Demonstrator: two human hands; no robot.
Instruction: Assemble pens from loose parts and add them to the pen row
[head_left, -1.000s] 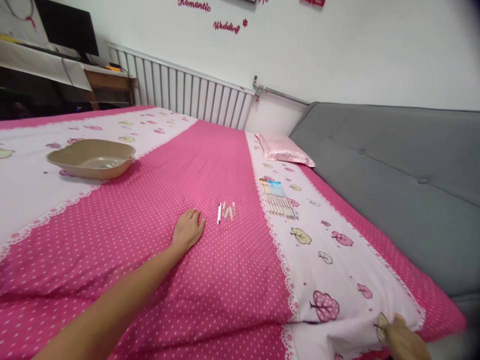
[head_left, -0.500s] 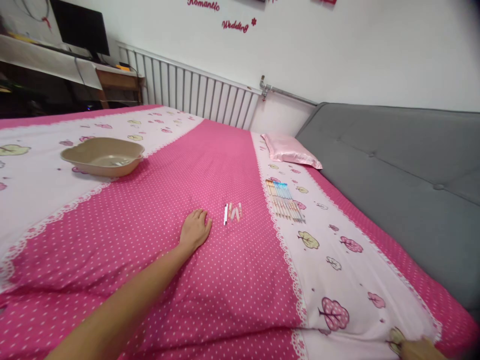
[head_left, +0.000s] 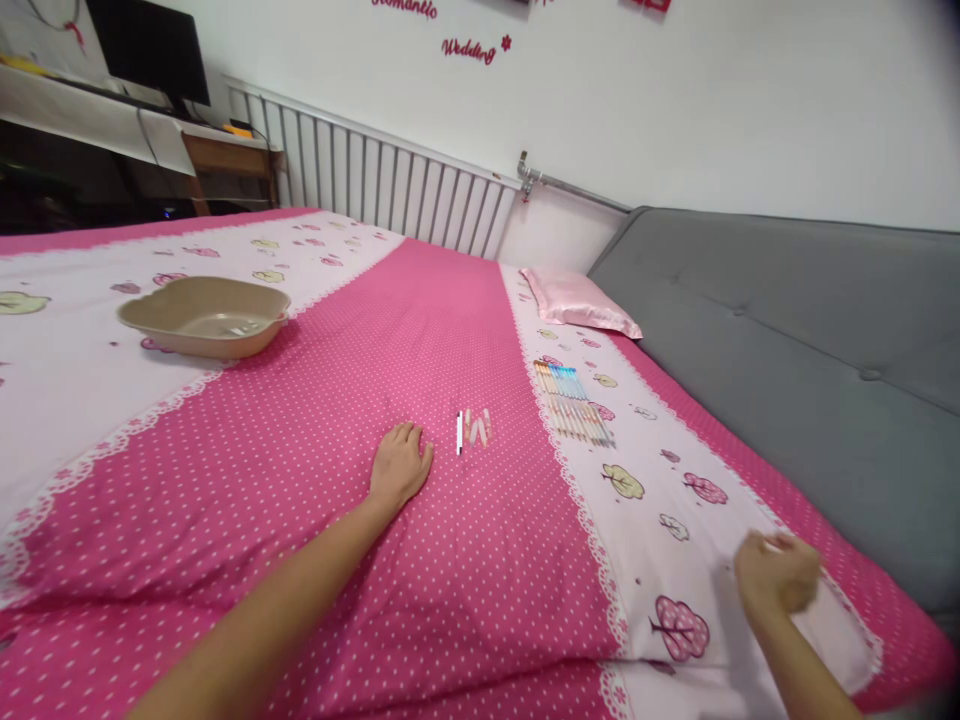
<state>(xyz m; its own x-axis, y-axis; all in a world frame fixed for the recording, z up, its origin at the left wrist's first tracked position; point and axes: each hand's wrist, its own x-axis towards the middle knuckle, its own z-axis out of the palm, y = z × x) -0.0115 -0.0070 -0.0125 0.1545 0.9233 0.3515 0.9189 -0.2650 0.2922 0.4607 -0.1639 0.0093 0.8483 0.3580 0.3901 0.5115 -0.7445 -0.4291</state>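
Observation:
My left hand (head_left: 401, 462) lies flat and open on the pink dotted bedspread (head_left: 330, 400), holding nothing. Just right of its fingertips are a white pen with dark ends (head_left: 460, 434) and several short pale pen-like pieces (head_left: 478, 428). Over the bed's right side, my right hand (head_left: 778, 572) is raised with its fingers curled closed. It is slightly blurred, and whatever may be inside it is hidden. Further off, two neat rows of slim pens rest on the pale stripe: an orange-to-blue row (head_left: 559, 380) and a paler row (head_left: 581, 423).
A beige plastic basin (head_left: 202, 345) sits at the left with small items inside, too small to name. A pink pillow (head_left: 577, 302) lies near the grey headboard (head_left: 765, 290). Behind the bed are a white radiator (head_left: 375, 160) and a desk with a monitor (head_left: 150, 50).
My right hand has come up from the lower right corner, moving up and left into fuller view. My left hand stays on the bedspread; the view has shifted slightly.

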